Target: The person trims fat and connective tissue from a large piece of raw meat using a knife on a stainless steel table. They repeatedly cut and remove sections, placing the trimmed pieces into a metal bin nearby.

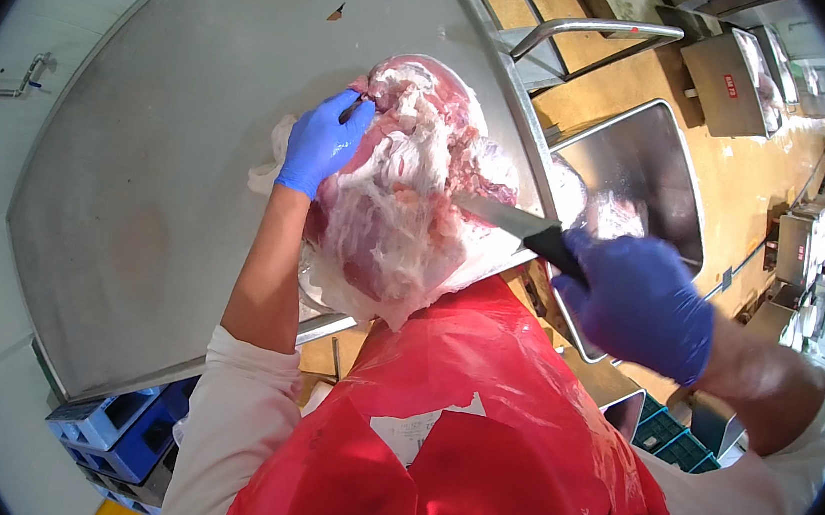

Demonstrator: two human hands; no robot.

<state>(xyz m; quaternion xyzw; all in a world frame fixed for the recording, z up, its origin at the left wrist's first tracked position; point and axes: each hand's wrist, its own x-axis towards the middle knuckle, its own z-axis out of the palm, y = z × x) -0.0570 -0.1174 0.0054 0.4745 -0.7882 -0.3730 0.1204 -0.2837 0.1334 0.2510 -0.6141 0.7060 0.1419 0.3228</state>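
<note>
A large piece of raw meat point(395, 185), pink with white fat, lies at the near right edge of a steel table point(174, 132). My left hand point(326, 143), in a blue glove, grips its upper left part with the fingers curled into the flesh. In my blue-gloved right hand point(639, 301) is a knife point(507, 217) with a black handle, my fingers closed around it. The blade points left, and its tip is at the meat's right side, against reddish cut flesh. Whether the tip is inside the meat I cannot tell.
Beside the table's right edge stands a deep steel bin point(648, 167) with pieces of meat in it. A metal rail point(598, 26) juts out at the upper right. Blue plastic pallets point(127, 434) are stacked at the lower left. Another steel bin point(727, 85) stands farther off.
</note>
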